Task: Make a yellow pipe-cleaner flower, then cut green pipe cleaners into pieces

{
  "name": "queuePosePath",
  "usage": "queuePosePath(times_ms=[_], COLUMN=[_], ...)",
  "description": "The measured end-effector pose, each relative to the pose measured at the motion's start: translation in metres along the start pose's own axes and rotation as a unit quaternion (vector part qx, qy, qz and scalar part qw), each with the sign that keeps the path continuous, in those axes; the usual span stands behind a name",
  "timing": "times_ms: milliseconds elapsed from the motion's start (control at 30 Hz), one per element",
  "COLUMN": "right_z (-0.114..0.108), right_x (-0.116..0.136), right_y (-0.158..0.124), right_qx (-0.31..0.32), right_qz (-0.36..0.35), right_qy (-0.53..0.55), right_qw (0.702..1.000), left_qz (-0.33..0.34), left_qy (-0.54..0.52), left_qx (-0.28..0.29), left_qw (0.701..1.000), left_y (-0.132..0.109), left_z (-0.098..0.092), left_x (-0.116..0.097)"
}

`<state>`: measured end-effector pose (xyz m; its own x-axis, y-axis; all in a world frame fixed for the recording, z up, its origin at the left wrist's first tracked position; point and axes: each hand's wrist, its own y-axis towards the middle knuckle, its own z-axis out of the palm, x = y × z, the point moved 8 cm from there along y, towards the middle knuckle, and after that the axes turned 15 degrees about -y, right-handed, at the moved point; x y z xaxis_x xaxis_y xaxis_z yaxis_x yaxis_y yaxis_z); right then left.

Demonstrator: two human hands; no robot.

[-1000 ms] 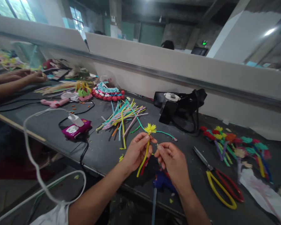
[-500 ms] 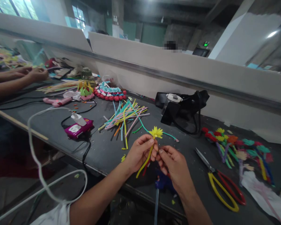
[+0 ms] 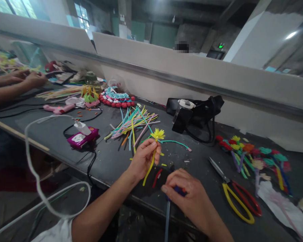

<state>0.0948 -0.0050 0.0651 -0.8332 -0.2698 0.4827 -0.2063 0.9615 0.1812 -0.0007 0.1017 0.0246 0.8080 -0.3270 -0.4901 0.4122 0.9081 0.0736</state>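
A yellow pipe-cleaner flower [image 3: 158, 134] stands upright between the thumb and fingertips of my left hand [image 3: 146, 155], which is closed on its stem. The yellow stem hangs down below the fingers. My right hand [image 3: 189, 193] is over a dark blue glue gun [image 3: 179, 191] near the table's front edge, thumb apart from the curled fingers. Whether it touches the gun I cannot tell. A translucent glue stick [image 3: 167, 218] sticks out of the gun toward me. Between the hands a short red piece [image 3: 156, 178] lies on the table.
Scissors [image 3: 226, 179] with yellow and red handles lie at right, near finished pipe-cleaner flowers [image 3: 242, 148]. Loose pipe cleaners [image 3: 133, 124] lie in the middle. A purple power block [image 3: 83, 137] with a white cable is at left. A black bag [image 3: 207, 109] rests by the partition. Another person's hands [image 3: 31, 79] work at far left.
My right hand has left the flower and moved down over the glue gun. My left hand, still holding the flower, has shifted slightly left. The red piece now shows clearly.
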Motion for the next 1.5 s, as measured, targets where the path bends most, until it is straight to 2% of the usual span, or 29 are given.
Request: queuePosePath(times_ms=[67, 167, 233, 300, 433, 567, 733, 800, 967, 1033, 1133, 1233, 1500], right_z=[-0.003, -0.012, -0.015, -0.012, -0.003, 0.007, 0.01, 0.002, -0.036, -0.043, -0.044, -0.044, -0.048], right_x=[-0.007, -0.022, -0.03, -0.036, -0.044, -0.047, -0.047, -0.05, -0.06, -0.054, -0.042, -0.036, -0.029], right_y=[0.001, 0.001, 0.002, 0.007, 0.015, 0.017, 0.014, 0.01, -0.002, -0.002, 0.001, 0.001, 0.0], right_qx=[-0.067, -0.197, -0.233, -0.22, -0.14, -0.067, -0.021, -0.049, -0.24, -0.284, -0.309, -0.333, -0.364], right_qz=[0.048, 0.115, 0.134, 0.14, 0.146, 0.162, 0.161, 0.161, 0.164, 0.132, 0.073, 0.055, 0.029], right_qy=[0.012, 0.002, -0.005, 0.006, 0.109, 0.212, 0.213, 0.183, 0.096, 0.048, -0.039, -0.111, -0.167], right_qw=[0.997, 0.974, 0.963, 0.965, 0.973, 0.961, 0.963, 0.968, 0.952, 0.949, 0.948, 0.935, 0.916], left_qz=[-0.012, -0.05, -0.076, -0.091, -0.102, -0.117, -0.141, -0.152, -0.178, -0.176, -0.171, -0.162, -0.161], left_qy=[-0.001, -0.01, -0.018, -0.03, -0.044, -0.057, -0.098, -0.106, -0.075, -0.064, -0.044, -0.017, -0.002], left_qx=[-0.002, 0.004, 0.006, 0.004, -0.003, 0.016, -0.003, -0.021, -0.043, -0.041, -0.025, 0.002, 0.037], left_qw=[1.0, 0.999, 0.997, 0.995, 0.994, 0.991, 0.985, 0.982, 0.98, 0.981, 0.984, 0.987, 0.986], left_y=[-0.002, -0.005, -0.008, -0.01, -0.011, -0.01, -0.009, -0.01, -0.014, -0.015, -0.015, -0.016, -0.021], left_z=[0.001, 0.004, 0.006, 0.008, 0.007, 0.004, -0.002, -0.003, 0.0, 0.001, 0.003, 0.006, 0.014], left_x=[0.006, 0.02, 0.029, 0.036, 0.044, 0.05, 0.054, 0.055, 0.059, 0.06, 0.062, 0.062, 0.064])
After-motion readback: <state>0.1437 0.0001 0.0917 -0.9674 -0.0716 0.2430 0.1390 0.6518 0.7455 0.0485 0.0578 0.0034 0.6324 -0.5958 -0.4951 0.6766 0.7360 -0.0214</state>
